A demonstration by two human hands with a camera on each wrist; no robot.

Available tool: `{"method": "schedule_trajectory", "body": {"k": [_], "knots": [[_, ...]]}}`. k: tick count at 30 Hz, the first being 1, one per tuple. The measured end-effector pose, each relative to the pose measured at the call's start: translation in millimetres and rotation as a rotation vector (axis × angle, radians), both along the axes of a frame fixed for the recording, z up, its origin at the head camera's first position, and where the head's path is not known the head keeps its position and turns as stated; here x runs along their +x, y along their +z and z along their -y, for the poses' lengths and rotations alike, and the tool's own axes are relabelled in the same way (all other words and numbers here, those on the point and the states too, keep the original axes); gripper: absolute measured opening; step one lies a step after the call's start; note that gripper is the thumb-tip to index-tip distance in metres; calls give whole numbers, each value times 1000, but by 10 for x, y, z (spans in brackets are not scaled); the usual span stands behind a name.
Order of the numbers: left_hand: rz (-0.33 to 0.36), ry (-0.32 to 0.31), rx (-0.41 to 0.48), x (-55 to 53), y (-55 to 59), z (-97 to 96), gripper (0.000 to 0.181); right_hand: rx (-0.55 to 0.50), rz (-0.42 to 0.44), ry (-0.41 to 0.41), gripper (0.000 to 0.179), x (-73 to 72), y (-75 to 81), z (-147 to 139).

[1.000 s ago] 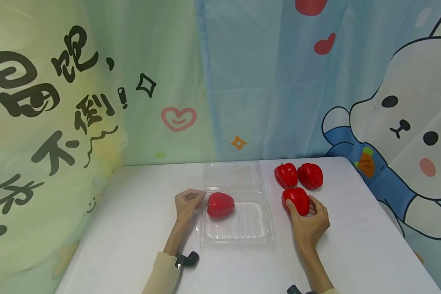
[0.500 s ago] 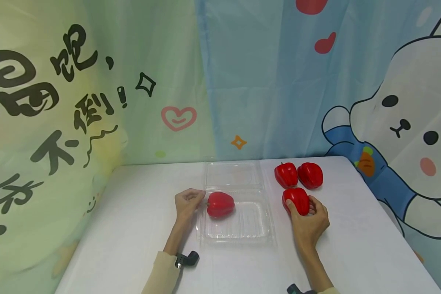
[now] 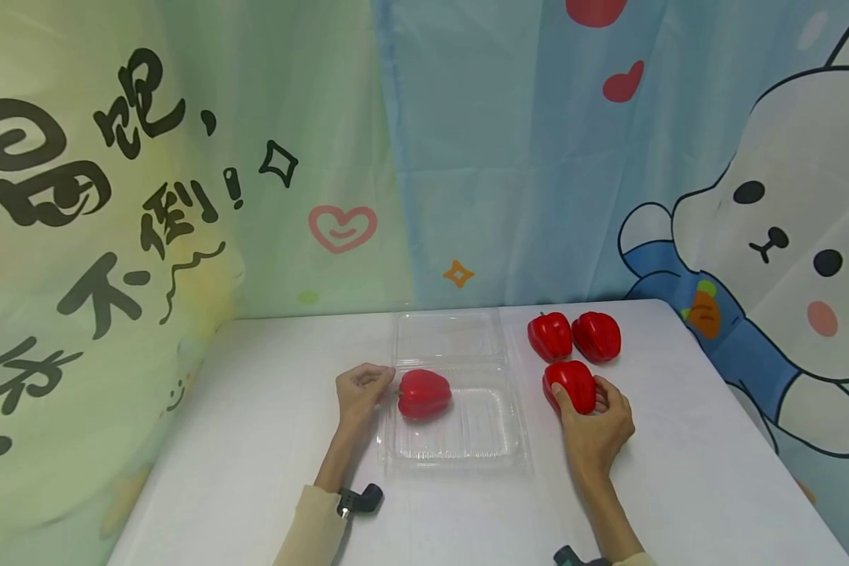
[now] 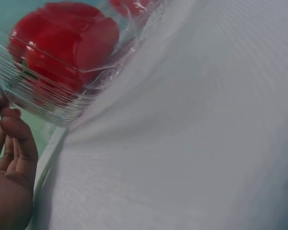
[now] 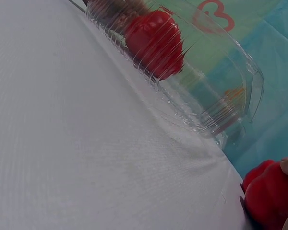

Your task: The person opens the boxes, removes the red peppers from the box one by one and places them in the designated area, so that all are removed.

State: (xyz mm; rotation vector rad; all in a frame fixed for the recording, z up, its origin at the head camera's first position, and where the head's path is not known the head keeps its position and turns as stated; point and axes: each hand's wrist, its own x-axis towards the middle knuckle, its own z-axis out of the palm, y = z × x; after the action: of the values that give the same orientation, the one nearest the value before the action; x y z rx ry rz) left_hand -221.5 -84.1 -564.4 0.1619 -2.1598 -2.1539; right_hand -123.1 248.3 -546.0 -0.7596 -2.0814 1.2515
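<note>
A clear plastic clamshell box (image 3: 460,452) lies with its lid (image 3: 449,334) folded back on the white table. One red bell pepper (image 3: 424,395) sits in the left part of its tray. At the box's left rim, my left hand (image 3: 359,393) pinches the edge between thumb and fingertip; the left wrist view shows this fingertip (image 4: 12,115) grip too. To the right of the box, my right hand (image 3: 597,431) grips another red bell pepper (image 3: 573,384), thumb on its near left side and fingers around the right. In the right wrist view this held pepper (image 5: 271,196) is partly cut off.
Two more red bell peppers, a left one (image 3: 550,338) and a right one (image 3: 597,338), stand just behind the held pepper near the table's back edge. A printed cloth backdrop (image 3: 467,157) rises behind and beside the white table (image 3: 255,440).
</note>
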Motion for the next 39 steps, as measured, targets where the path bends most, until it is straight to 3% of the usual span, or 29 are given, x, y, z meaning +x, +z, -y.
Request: {"method": "schedule_trajectory", "body": {"k": [22,39], "knots": [[6,-6,16,12,-13,7,20,-16,17,10,80,9,0,-16],[7,-9,14,-13,-8,14,21,-18,48,-22,79,-17,114,-16]]}}
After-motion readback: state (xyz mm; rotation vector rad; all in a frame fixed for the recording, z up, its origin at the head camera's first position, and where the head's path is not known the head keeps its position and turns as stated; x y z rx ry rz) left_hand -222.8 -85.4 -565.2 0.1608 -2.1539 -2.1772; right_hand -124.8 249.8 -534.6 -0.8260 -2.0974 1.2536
